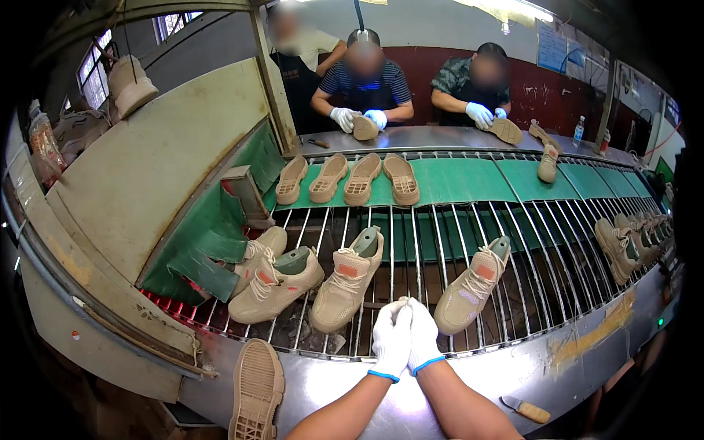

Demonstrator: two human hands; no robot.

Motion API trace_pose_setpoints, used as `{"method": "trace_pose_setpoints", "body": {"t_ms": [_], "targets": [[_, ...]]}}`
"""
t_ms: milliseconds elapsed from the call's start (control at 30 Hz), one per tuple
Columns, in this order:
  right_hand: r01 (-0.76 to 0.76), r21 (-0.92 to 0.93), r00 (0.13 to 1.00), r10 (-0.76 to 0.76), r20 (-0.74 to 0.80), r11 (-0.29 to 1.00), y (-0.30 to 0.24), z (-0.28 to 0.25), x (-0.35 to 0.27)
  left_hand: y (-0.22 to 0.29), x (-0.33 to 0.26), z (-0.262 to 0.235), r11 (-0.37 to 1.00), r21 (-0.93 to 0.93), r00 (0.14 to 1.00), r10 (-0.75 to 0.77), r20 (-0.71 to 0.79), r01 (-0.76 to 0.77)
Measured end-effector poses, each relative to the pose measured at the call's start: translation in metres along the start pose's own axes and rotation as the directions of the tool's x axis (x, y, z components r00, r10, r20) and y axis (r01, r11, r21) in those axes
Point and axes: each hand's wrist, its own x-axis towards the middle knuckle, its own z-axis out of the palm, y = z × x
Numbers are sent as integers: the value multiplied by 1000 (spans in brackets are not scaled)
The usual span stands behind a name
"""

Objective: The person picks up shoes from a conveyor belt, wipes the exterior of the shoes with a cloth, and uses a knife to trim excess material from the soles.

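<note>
My left hand [391,339] and my right hand [423,334], in white gloves with blue cuffs, meet over the near edge of the metal-rod conveyor. Their fingers are closed and press together at the tips; anything pinched between them is hidden. Just to the right of my hands lies a beige lace-up sneaker [469,293] with a green last inside and purplish patches on its upper. On the left sits another beige sneaker [345,286], also on a last. A loose tan sole [257,389] lies tread up on the metal ledge, left of my forearms.
More sneakers [275,286] sit by the torn green flap [198,249]. Several tan soles [364,180] line the green belt [469,180]. A wooden-handled knife [529,411] rests on the near ledge [469,381]. Across the conveyor, two gloved co-workers handle soles; another person stands behind.
</note>
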Motion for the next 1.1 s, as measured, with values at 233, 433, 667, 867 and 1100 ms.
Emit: {"method": "trace_pose_setpoints", "body": {"t_ms": [233, 433, 667, 867, 1100], "targets": [[-37, 42, 999, 36, 10, 998, 7, -2, 4, -9, 3, -5, 1000, -18, 1000, 10, 1, -10], [-31, 40, 999, 30, 21, 999, 5, 7, -1, -8, 6, -8, 999, -28, 1000, 31, 1, -31], [-61, 44, 997, 59, 53, 997, 12, 1, 12, -16, 8, -9, 995, -99, 1000, 27, -3, -27], [-156, 110, 985, 146, 93, 982, 21, -4, 13, -17, 9, -17, 998, -53, 1000, -19, 25, 20], [-167, 206, 985, 152, 86, 964, 21, -4, 14, -16, 10, -17, 999, 26, 999, 39, 26, -40]]}}
